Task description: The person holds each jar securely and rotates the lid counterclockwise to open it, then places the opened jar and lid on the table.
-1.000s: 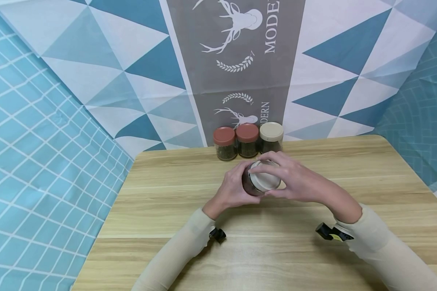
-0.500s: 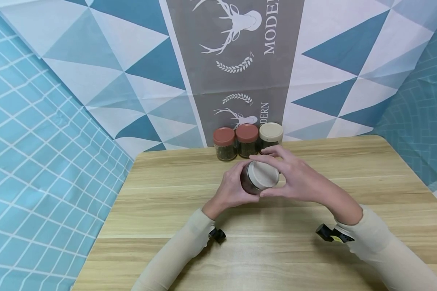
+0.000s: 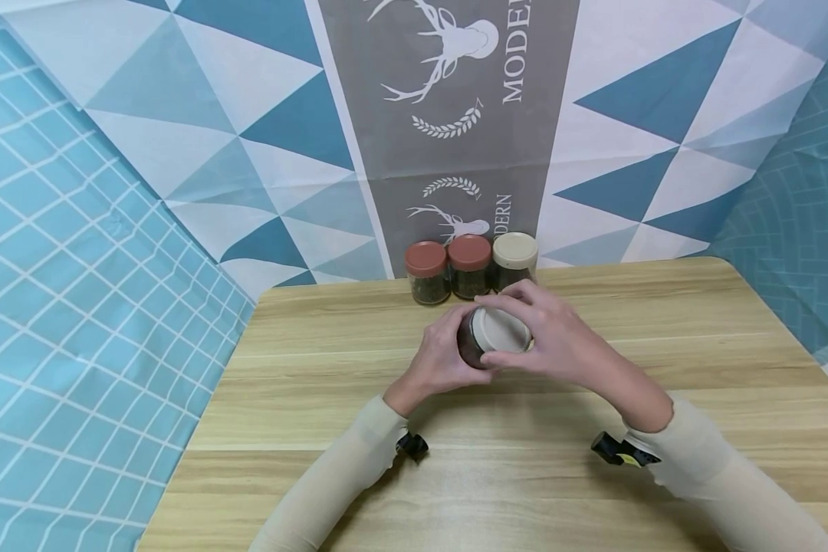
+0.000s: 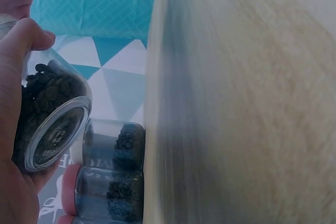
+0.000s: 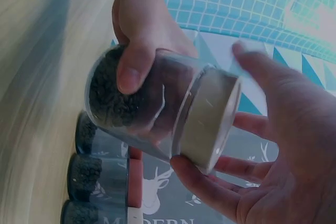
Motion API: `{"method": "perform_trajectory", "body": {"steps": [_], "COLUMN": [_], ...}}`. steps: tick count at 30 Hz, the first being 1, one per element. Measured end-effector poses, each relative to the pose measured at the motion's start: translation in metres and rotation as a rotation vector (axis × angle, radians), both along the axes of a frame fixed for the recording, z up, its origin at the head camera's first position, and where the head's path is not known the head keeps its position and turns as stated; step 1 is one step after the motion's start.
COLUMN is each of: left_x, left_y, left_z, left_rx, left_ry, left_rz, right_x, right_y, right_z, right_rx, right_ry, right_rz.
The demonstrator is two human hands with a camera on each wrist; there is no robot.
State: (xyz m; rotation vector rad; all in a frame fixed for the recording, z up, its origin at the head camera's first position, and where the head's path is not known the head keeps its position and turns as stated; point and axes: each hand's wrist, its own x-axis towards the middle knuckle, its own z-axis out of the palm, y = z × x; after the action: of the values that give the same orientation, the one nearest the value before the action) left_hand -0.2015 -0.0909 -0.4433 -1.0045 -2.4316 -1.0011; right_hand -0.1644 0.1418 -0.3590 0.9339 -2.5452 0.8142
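Jar (image 3: 474, 349) gripped by left hand (image 3: 441, 360), right hand (image 3: 552, 337) fingers curled round its unlabelled cream lid (image 3: 500, 331).

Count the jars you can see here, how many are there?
4. One jar is held in both hands above the table; three jars stand in a row at the back edge: red-lidded, red-lidded, cream-lidded. None appears hidden.
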Motion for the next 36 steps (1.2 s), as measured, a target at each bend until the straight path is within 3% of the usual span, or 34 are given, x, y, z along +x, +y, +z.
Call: {"method": "perform_trajectory", "body": {"steps": [20,32,36], "left_x": [-0.001,-0.001,-0.001], "left_y": [-0.002,-0.004,-0.005], "left_z": [0.0,0.0,0.001], "left_rx": [-0.009,0.005,0.006], "left_ry": [0.009,0.019,0.015], "left_rz": [0.012,-0.015,-0.024], "right_x": [-0.004,-0.013,-0.013], "right_y": [-0.005,0.003,0.003], "right_z": [-0.003,-0.004,-0.004], "right_rx": [0.016,0.049,0.063], "right_ry": [0.046,0.198,0.214], "right_rz": [0.038,0.241,0.271]}}
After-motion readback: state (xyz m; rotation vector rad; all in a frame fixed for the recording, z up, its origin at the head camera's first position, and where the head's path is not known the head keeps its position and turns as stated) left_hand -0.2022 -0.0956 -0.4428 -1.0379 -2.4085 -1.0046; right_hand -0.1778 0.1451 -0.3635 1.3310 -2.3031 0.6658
